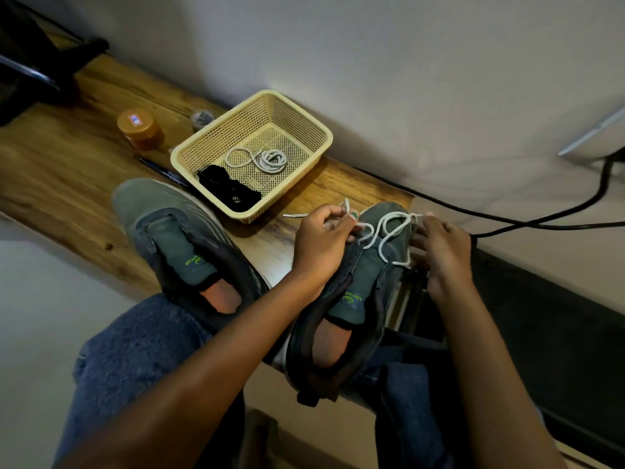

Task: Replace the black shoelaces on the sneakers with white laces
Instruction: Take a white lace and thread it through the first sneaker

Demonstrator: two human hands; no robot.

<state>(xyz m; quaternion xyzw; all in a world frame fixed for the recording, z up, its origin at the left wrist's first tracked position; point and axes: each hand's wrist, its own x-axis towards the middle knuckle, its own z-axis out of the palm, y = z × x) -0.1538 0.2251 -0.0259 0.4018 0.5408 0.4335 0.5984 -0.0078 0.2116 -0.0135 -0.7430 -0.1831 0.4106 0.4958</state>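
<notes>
White lace [385, 235] runs loosely through the front eyelets of the right sneaker [355, 292], which the person wears with its toe propped on the bench [67, 170] edge. Left hand [321, 245], its grip curled, pinches one lace end just left of that sneaker's toe; right hand [443, 252] rests on the sneaker's right side, fingers relaxed and spread. Left of it sits the unlaced left sneaker [179, 238]. Beyond, a basket [209, 143] holds a coiled white lace [263, 159] and black laces [230, 191]. Farther left stands an orange jar [140, 128].

Two sneakers [176, 231], two white laces [385, 231], one basket [189, 154], one jar [140, 128]
</notes>
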